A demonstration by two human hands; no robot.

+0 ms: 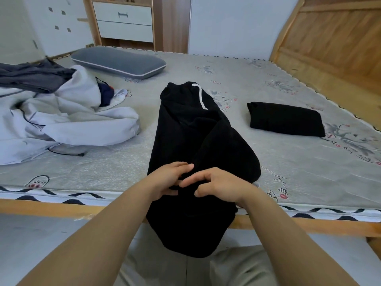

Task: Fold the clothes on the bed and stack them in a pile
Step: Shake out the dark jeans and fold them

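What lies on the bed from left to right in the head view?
Heap of unfolded clothes → black trousers, held at the near edge by both hands → folded black garment.

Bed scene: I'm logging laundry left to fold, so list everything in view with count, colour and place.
black trousers: one, black with white drawstring, mid-bed, end hanging over the near edge
folded garment: one, black, right on bed
unfolded clothes: heap, white, grey and navy, left on bed
pillow: one, grey, far left
mattress: one, grey patterned
drawers: two, white, behind bed
hands: left and right, both gripping the trousers
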